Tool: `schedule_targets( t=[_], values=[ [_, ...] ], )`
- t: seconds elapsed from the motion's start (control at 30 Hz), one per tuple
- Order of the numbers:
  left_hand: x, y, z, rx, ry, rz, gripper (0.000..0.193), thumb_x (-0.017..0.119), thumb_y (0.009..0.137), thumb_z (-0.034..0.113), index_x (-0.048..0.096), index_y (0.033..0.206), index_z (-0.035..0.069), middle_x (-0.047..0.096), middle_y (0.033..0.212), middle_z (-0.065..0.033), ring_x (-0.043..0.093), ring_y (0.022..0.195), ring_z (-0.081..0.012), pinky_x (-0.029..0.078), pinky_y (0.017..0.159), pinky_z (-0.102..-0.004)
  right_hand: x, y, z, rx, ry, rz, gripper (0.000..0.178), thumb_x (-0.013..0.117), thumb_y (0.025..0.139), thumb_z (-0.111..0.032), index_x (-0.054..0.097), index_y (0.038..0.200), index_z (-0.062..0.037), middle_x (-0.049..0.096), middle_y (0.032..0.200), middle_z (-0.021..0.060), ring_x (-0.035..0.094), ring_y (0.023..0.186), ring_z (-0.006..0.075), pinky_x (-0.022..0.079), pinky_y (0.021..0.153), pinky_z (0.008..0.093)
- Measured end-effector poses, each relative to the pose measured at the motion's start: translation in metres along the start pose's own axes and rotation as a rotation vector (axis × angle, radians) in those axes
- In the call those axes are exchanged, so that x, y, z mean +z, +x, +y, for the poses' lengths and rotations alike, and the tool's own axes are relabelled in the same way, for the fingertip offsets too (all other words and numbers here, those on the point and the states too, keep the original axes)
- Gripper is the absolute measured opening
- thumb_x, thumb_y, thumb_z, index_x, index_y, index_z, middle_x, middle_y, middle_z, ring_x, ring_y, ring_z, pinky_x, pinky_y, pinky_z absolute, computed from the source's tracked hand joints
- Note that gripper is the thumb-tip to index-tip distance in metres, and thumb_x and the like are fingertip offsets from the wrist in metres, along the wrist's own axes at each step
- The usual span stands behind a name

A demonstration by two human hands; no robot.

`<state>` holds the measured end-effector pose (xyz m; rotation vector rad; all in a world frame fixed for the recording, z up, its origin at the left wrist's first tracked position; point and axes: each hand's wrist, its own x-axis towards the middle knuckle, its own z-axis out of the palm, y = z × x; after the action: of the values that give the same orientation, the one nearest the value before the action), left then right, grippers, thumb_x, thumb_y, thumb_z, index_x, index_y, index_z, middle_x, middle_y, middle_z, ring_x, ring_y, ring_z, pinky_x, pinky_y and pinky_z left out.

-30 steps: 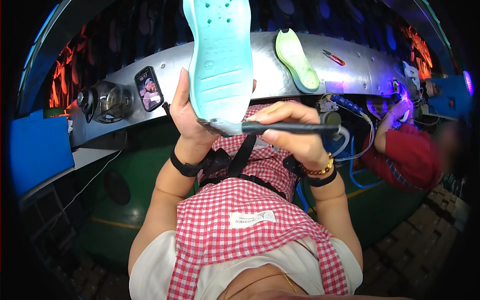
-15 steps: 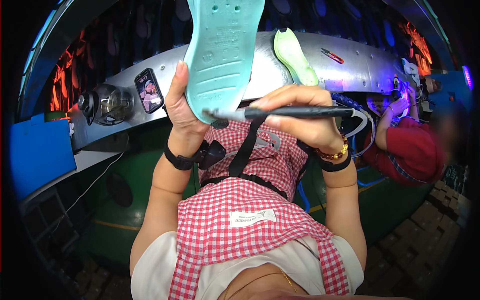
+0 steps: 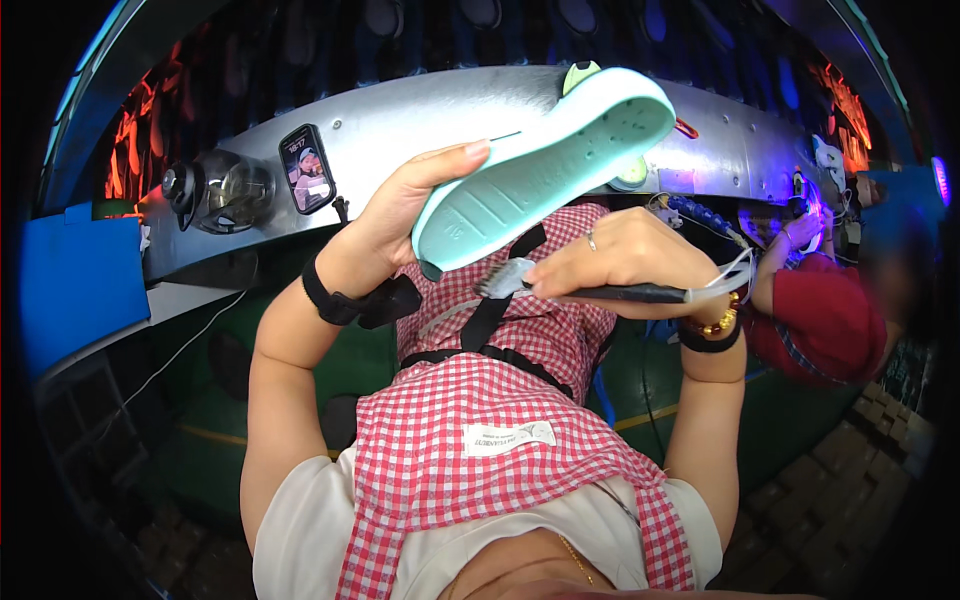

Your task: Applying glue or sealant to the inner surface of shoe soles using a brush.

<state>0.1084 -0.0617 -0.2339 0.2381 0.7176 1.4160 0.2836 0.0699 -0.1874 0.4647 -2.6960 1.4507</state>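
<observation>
Now, the left hand (image 3: pixel 388 212) is gripping a turquoise shoe sole (image 3: pixel 545 178) along its left side near the heel, its thumb pressing against the edge while its other fingers are hiding beneath. The sole is tilting, its ridged face turning toward the person and its toe end reaching up over the right hand (image 3: pixel 630 252). That right hand is closing around a dark-handled brush (image 3: pixel 512 277), pinching it near its head; the bristles are pointing left and hovering just beside the sole's lower edge. A pale tube (image 3: pixel 735 277) is trailing from the handle at the right wrist. Beyond the hands, a yellow-green sole (image 3: pixel 629 178) is lying on the metal table (image 3: pixel 400 115), the turquoise one partly covering it. Left of the left hand, a phone (image 3: pixel 307 170) is resting beside a clear jug (image 3: pixel 238 192). A co-worker in red (image 3: pixel 825 315) is sitting well to the right of the right hand.
</observation>
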Motion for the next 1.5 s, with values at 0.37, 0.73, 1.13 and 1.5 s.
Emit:
schedule_targets(
  t=[0.37, 0.73, 1.13, 1.5],
  values=[
    [0.001, -0.005, 0.008, -0.140, -0.069, -0.008, 0.033, 0.050, 0.084, 0.017, 0.049, 0.108, -0.006, 0.059, 0.096, -0.0146, 0.061, 0.078, -0.0146, 0.051, 0.069, -0.0240, 0.001, -0.005, -0.007, 0.010, -0.086, 0.173, 0.017, 0.057, 0.069, -0.008, 0.061, 0.086, -0.0073, 0.064, 0.090, 0.0061, 0.062, 0.079, 0.0228, 0.049, 0.065, 0.0281],
    [0.003, -0.024, 0.019, -0.120, 0.154, 0.044, 0.035, 0.052, 0.084, 0.020, 0.050, 0.107, -0.007, 0.060, 0.093, -0.0119, 0.061, 0.074, -0.0123, 0.052, 0.064, -0.0225, -0.012, -0.011, -0.013, 0.010, -0.314, -0.039, 0.019, 0.052, 0.073, -0.011, 0.059, 0.091, -0.0099, 0.063, 0.095, 0.0040, 0.061, 0.075, 0.0205, 0.047, 0.059, 0.0272],
    [-0.009, -0.025, 0.009, 0.005, 0.134, 0.261, 0.039, 0.051, 0.084, 0.020, 0.046, 0.112, -0.007, 0.058, 0.096, -0.0128, 0.060, 0.080, -0.0140, 0.050, 0.070, -0.0233, -0.001, -0.019, -0.002, 0.273, 0.050, 0.133, 0.023, 0.062, 0.072, -0.005, 0.060, 0.094, 0.0000, 0.063, 0.091, 0.0127, 0.061, 0.083, 0.0229, 0.049, 0.074, 0.0299],
    [-0.017, -0.003, -0.025, 0.083, -0.289, 0.104, 0.039, 0.043, 0.084, 0.017, 0.043, 0.113, -0.009, 0.056, 0.101, -0.0220, 0.060, 0.085, -0.0256, 0.050, 0.077, -0.0340, 0.042, 0.005, 0.030, 0.334, 0.417, 0.658, 0.015, 0.060, 0.075, -0.004, 0.063, 0.089, 0.0024, 0.063, 0.080, 0.0094, 0.058, 0.069, 0.0109, 0.046, 0.064, 0.0211]
  ],
)
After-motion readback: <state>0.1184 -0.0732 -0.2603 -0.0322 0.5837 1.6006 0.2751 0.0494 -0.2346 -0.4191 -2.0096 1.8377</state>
